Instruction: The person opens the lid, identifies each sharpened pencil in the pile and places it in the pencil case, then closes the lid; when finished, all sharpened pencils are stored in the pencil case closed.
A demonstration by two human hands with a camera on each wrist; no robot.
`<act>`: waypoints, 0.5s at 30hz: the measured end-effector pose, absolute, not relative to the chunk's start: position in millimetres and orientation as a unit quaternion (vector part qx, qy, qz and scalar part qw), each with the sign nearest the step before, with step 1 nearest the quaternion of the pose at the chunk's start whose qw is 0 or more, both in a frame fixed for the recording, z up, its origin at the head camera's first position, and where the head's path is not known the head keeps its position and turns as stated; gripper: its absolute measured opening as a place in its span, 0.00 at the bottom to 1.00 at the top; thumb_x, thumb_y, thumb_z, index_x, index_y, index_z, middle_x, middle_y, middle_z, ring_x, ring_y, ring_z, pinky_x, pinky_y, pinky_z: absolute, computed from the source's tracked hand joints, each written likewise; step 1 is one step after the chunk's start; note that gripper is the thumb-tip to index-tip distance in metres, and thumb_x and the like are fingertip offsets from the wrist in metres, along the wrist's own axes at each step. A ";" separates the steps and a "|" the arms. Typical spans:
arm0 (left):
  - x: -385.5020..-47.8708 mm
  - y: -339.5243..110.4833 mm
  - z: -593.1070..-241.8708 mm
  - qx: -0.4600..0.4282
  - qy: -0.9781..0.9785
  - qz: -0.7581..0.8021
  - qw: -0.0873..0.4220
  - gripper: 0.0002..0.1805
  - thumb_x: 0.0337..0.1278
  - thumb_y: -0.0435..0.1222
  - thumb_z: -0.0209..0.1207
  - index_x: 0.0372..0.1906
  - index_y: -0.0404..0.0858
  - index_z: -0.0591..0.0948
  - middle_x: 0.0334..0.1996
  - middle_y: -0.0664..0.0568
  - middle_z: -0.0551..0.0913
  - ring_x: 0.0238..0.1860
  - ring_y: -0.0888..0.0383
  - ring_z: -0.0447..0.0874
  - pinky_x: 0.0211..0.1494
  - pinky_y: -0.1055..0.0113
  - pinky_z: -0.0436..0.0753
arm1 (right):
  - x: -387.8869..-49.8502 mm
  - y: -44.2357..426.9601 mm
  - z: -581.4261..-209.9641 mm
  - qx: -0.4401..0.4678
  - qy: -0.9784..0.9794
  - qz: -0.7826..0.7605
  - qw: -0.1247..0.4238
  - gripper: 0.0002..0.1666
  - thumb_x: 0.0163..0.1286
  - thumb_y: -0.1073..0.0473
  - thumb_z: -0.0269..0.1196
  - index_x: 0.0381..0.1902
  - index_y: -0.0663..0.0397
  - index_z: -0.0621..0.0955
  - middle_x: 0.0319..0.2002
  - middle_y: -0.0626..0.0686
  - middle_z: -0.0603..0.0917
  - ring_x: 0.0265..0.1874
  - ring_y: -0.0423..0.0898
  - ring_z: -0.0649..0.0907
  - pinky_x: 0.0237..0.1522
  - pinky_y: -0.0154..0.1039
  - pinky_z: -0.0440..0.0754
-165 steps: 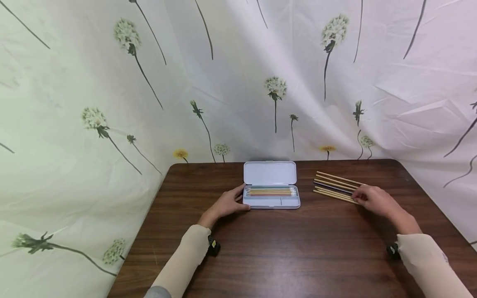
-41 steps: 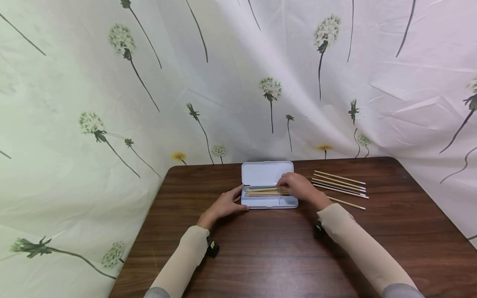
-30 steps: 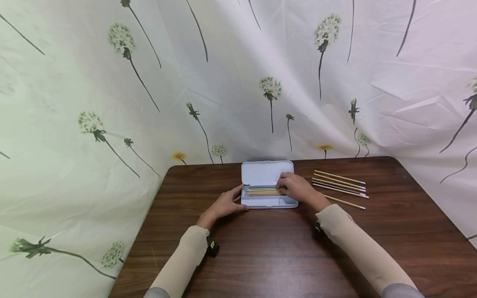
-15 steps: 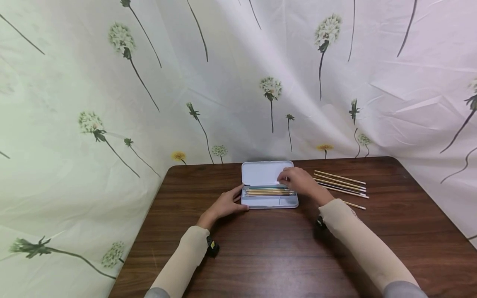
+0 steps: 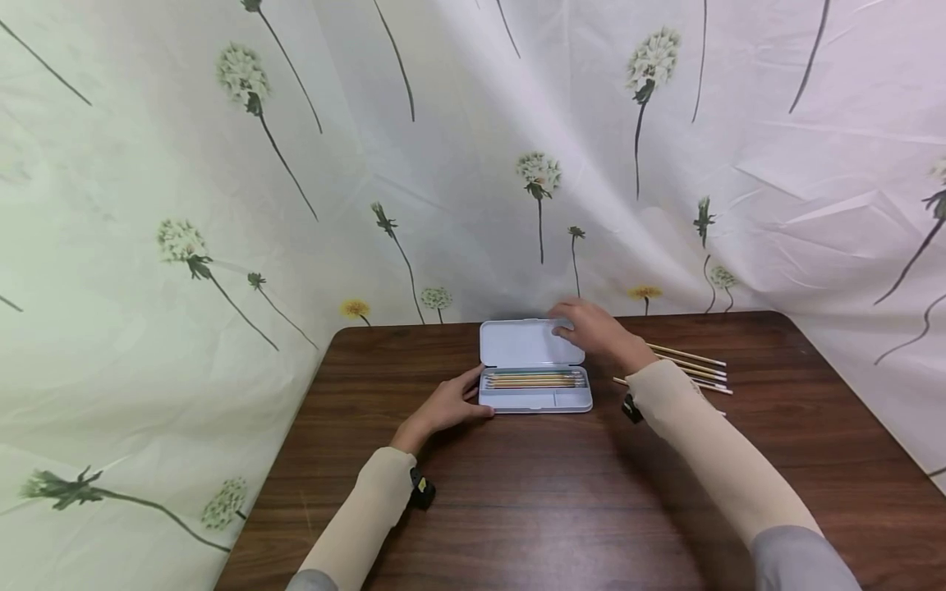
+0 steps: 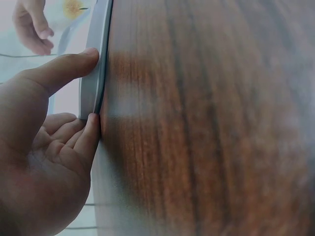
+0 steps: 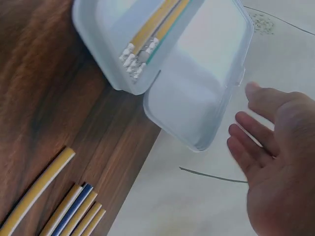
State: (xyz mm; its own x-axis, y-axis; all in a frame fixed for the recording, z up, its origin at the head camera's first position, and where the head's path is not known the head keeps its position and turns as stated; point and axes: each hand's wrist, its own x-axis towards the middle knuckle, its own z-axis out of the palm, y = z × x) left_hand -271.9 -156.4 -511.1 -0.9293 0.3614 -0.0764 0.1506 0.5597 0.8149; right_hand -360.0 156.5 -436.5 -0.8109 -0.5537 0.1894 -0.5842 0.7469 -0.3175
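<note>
A white pencil case [image 5: 528, 402] lies with its lid [image 5: 517, 343] raised at the back of the table. Several pencils [image 5: 532, 379], mostly yellow, fill its rear compartment, eraser ends to the right. My left hand [image 5: 443, 410] holds the case's left end, thumb at the front edge and fingers at the side. Above the lid's right part hovers my right hand [image 5: 591, 328], fingers loosely bent with nothing between them. The right wrist view shows a small gap between its fingertips [image 7: 252, 89] and the lid's edge.
Loose pencils [image 5: 687, 359] lie on the table right of the case, partly hidden behind the right forearm. A dark one [image 7: 74, 209] shows among the yellow ones in the right wrist view. A floral cloth [image 5: 458, 164] hangs along the table's back edge.
My right hand brought a pencil from the loose group to the case, let it go in the rear compartment, then rose back toward the lid's edge. The left hand stays put.
</note>
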 end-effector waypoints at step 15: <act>-272.7 -156.3 -512.6 0.145 0.874 0.447 0.120 0.52 0.63 0.38 0.75 0.86 0.42 0.59 0.85 0.43 0.60 0.79 0.45 0.71 0.78 0.53 0.77 | -365.8 143.8 -443.0 0.311 -0.936 0.165 0.011 0.29 0.79 0.55 0.66 0.71 0.63 0.78 0.69 0.65 0.81 0.71 0.63 0.78 0.74 0.62 0.77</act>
